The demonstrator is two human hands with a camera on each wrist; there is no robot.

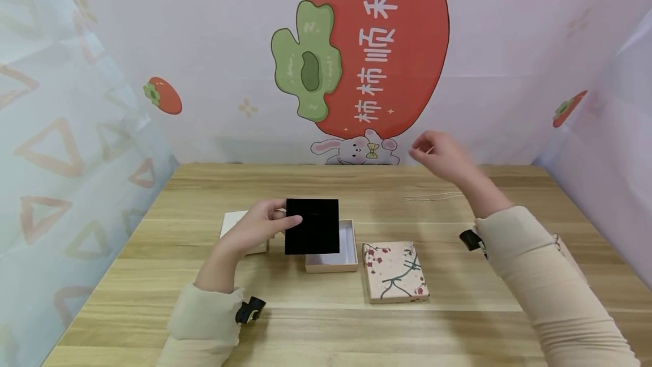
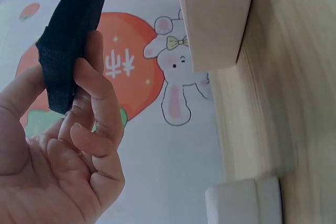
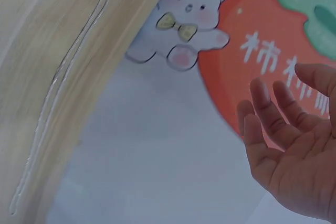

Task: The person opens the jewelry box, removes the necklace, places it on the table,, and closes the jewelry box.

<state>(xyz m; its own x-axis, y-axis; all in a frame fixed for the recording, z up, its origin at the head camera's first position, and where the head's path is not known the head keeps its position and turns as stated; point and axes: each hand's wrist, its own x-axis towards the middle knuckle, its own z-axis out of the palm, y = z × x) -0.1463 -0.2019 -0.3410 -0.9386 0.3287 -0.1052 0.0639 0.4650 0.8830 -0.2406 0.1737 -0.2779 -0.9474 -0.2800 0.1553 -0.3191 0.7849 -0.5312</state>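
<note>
My left hand (image 1: 257, 222) pinches a square black pad (image 1: 312, 234) by its left edge, above an open box base (image 1: 331, 268) with a pale inside. The left wrist view has the dark pad (image 2: 65, 40) edge-on between thumb and fingers of the left hand (image 2: 68, 156). Raised over the table's back, my right hand (image 1: 443, 154) has loosely bent fingers with nothing visible in them; the right wrist view also has that hand (image 3: 294, 145) empty. A thin silvery chain (image 1: 433, 196) lies on the table below it, stretched in a narrow loop (image 3: 64, 80) in the right wrist view.
A floral lid (image 1: 394, 273) lies right of the box base. Behind the left hand sits a white box (image 1: 232, 221). Another patterned item (image 1: 573, 256) is partly hidden by the right sleeve. A printed curtain (image 1: 219, 72) stands behind the wooden table (image 1: 305, 327).
</note>
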